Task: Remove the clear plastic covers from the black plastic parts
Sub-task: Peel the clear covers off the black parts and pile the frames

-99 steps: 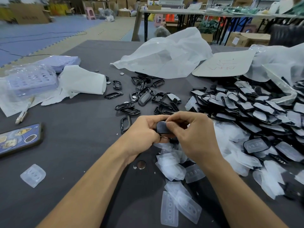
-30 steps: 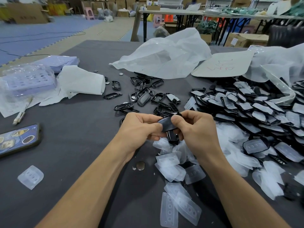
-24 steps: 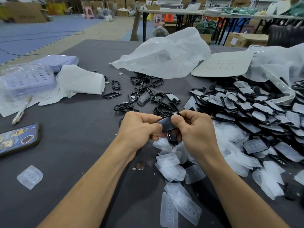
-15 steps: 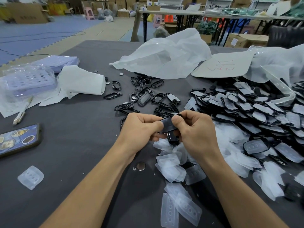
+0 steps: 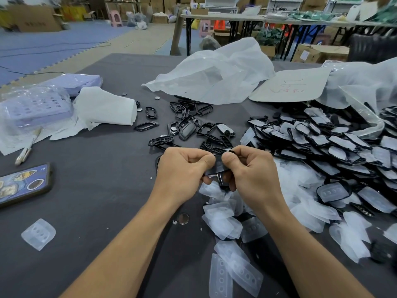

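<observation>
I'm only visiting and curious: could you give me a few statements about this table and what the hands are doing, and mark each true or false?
1. The left hand and the right hand pinch one black part between them. True.
2. The phone lies right of the hands. False: it lies at the left edge of the table.
3. Loose clear covers lie just below the hands. True.
4. The big pile of covered parts sits on the left. False: it sits on the right.

Blue foam floor mats [image 5: 53,41] spread at ten o'clock; long folding tables [image 5: 225,17] stand at one o'clock, cardboard boxes [image 5: 318,53] beside them.
</observation>
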Available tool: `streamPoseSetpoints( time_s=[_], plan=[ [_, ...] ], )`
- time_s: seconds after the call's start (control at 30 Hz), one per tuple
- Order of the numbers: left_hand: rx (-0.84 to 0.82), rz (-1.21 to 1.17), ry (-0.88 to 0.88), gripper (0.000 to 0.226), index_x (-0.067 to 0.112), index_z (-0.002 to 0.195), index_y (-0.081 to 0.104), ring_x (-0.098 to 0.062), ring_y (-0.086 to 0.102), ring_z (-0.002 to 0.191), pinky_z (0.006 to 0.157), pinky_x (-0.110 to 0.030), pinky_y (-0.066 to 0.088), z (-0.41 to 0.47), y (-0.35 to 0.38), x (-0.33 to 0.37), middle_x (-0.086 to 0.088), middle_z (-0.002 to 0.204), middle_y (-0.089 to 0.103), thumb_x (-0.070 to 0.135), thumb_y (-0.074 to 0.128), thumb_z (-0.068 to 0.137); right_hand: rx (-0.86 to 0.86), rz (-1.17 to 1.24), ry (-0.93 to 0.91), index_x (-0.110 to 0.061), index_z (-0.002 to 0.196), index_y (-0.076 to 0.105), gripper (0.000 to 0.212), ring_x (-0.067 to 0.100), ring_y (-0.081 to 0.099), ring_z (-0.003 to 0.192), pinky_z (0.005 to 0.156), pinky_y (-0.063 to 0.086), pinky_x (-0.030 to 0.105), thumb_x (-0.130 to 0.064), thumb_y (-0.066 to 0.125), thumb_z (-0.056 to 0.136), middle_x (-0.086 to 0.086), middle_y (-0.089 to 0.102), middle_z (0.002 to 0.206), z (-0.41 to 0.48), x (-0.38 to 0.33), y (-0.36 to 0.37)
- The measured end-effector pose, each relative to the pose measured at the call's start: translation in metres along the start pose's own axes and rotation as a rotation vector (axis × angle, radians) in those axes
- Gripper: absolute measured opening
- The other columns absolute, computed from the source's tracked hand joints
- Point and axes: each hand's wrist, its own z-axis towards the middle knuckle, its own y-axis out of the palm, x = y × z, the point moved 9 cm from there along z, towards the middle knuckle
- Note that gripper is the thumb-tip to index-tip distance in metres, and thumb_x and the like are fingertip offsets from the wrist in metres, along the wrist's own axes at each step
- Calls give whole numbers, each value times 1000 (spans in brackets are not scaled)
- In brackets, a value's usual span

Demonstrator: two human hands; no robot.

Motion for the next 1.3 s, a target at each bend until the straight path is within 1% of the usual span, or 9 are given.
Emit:
streamPoseSetpoints(
  time_s=[0.17,0.33,0.53,0.67,0.83,1.03,1.13,1.2,1.3],
  plan=[
    [-25,38,75,28,28,74,83,-19,64,45,49,-25,50,-1,3,8,-4,53,67,10,73,93,3,-89,-100,-22,76,70,16,24,66,57,55,56,41,-27,75,90,1,70,64,-3,-10,0],
    [-37,61,85,28,23,67,80,-22,63,46,50,-30,51,0,4,6,-5,52,65,12,71,91,-15,-81,-83,-19,75,72,20,35,64,58,54,56,51,-18,70,95,7,69,62,0,-8,1],
    [-2,41,53,27,24,72,83,-20,69,46,47,-21,49,1,-1,4,-2,57,71,8,75,91,-127,184,64,-4,85,73,17,27,59,51,49,51,37,-6,64,99,7,64,62,1,1,6],
    [13,7,33,25,26,74,83,-20,69,46,47,-22,49,2,-5,4,-3,61,74,8,75,90,-174,204,79,-13,92,77,22,24,64,54,51,54,31,6,68,89,10,70,65,-2,0,9],
    [-74,-103,-86,21,21,77,84,-19,72,57,54,-26,54,0,-1,-6,-5,76,79,22,73,95,-70,214,117,-13,89,77,23,27,63,52,52,54,35,9,69,85,18,73,70,1,7,0],
    [-151,-144,-122,26,20,82,85,-15,69,60,59,-23,56,-1,3,-8,-13,75,78,-1,71,89,-14,217,140,-13,89,77,24,30,62,53,54,55,38,9,71,83,19,75,76,4,11,-9],
    [-106,-161,-161,26,15,76,84,-13,64,53,51,-21,50,-1,2,-11,-13,67,74,-5,69,83,-47,100,92,-21,99,77,26,23,70,65,64,57,38,-1,74,84,7,78,83,0,5,-6],
    [-71,-165,-179,24,10,74,83,-12,61,49,48,-21,47,0,-1,-12,-14,63,72,-8,67,79,-62,-117,-30,-33,110,75,37,9,73,82,75,58,28,-12,78,80,-12,78,97,-3,-7,-6],
    [-59,-169,-191,23,5,73,82,-12,59,46,45,-21,45,0,-2,-13,-15,61,70,-11,66,76,-74,-317,-151,-39,106,75,38,4,66,69,65,50,14,-17,79,75,-18,74,94,-7,-22,-4]
  ],
)
